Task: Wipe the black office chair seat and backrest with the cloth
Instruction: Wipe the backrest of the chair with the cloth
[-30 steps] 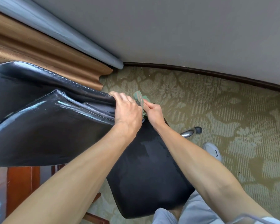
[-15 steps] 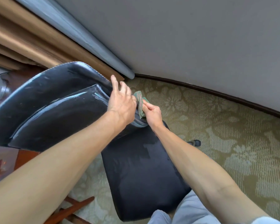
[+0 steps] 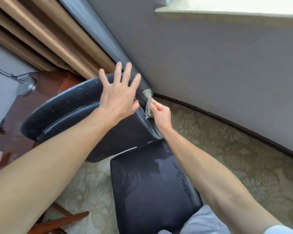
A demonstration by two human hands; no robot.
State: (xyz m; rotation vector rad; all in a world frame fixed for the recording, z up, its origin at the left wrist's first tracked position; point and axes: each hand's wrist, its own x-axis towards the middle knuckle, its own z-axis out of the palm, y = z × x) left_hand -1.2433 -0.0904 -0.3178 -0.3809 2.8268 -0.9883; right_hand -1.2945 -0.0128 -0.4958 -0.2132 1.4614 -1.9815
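Left hand: the left hand (image 3: 118,97) is reaching forward over the upper edge of the backrest (image 3: 66,112); its fingers are spreading wide and straight, holding nothing; whether the palm is touching the leather cannot be told.
Right hand: the right hand (image 3: 161,115) is pinching the cloth (image 3: 148,103) between thumb and curled fingers; the knuckles are facing the carpet side.
Cloth: a small greenish rag, bunched and standing up out of the pinch; it is lying against the right side edge of the backrest, just beside the left hand's thumb side.
Backrest: black and glossy, tilting away to the left with scuffs showing along its rim; its lower end is meeting the seat (image 3: 150,183).
Seat: black, sitting below and between the two forearms; a lighter, damp-looking streaked patch is showing on its rear right part.
Legs: grey trousers (image 3: 203,222) are showing at the seat's near corner.
Floor: a patterned beige carpet (image 3: 227,157) is running under the chair to a dark baseboard (image 3: 227,122).
Surroundings: a grey wall (image 3: 210,56) is rising on the right; tan curtains (image 3: 41,39) are hanging upper left; reddish wooden furniture (image 3: 49,85) is standing behind the backrest.
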